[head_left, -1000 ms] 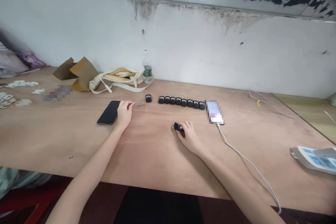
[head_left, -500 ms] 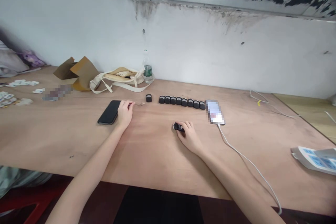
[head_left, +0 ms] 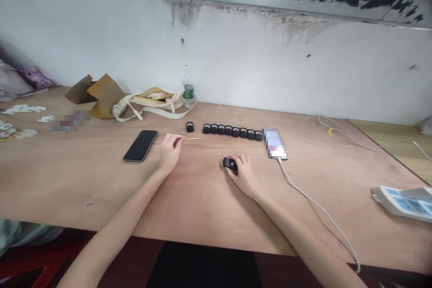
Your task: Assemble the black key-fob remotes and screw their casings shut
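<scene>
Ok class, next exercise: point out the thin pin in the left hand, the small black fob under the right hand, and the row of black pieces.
Thin pin [head_left: 193, 138]: head view, on its shaft.
Small black fob [head_left: 229, 163]: head view, on its top face.
Row of black pieces [head_left: 228, 130]: head view, on a middle piece.

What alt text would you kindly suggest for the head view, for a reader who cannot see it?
A person's left hand pinches a thin metal pin while the right hand rests on a small black device on a plywood table, near a row of similar devices.
</scene>
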A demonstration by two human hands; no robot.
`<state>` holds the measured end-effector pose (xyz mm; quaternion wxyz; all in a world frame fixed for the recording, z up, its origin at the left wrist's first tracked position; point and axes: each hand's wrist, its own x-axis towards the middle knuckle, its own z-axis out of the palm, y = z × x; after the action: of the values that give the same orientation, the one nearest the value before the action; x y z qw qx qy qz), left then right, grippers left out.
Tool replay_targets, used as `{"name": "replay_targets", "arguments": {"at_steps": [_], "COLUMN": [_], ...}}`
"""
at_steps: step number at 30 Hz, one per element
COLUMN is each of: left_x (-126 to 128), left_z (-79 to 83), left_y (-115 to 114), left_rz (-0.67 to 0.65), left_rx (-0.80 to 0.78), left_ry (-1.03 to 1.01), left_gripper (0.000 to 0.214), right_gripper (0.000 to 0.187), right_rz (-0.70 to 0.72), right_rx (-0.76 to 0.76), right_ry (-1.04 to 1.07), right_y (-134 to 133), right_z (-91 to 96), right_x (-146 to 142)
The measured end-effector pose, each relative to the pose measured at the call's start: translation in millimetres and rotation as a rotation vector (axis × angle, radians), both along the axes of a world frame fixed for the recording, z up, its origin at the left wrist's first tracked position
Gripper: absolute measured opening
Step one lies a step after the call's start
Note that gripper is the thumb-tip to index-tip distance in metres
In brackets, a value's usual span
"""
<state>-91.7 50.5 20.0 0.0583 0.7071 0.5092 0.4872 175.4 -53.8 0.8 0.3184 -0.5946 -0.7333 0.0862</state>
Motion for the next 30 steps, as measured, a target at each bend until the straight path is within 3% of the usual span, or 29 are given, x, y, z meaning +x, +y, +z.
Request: {"name": "replay_targets", "arguments": {"at_steps": [6,11,20,30], "left_x": [39.6,49.7,49.6,49.0], "left_z": [4.8,2.2,-4.6,-6.3], "left_y": [-37.5,-51.5,-49.5,-49.5], "left_rz": [-0.175,-0.339,-0.4,-0.381], "left_rx": [-0.026,-0.127,-0.181,-0.187], "left_ry": [-0.105,-0.094,-0.08,-0.047], "left_gripper": [0.013,0.015,0.016,0.016], "right_gripper": [0.029,0.028,0.027,0.027], "right_rz": [-0.012,0.016,0.007,0.017], "right_rx": [-0.023,-0.032,-0.051,-0.04], "right_ry": [-0.04,-0.009,-0.016,-0.002], "right_y": [0.5,-0.2,-0.4,-0.9], "right_z": [1.1,1.3,3.4,3.1], "right_x": [0.2,1.5,0.7,1.3]}}
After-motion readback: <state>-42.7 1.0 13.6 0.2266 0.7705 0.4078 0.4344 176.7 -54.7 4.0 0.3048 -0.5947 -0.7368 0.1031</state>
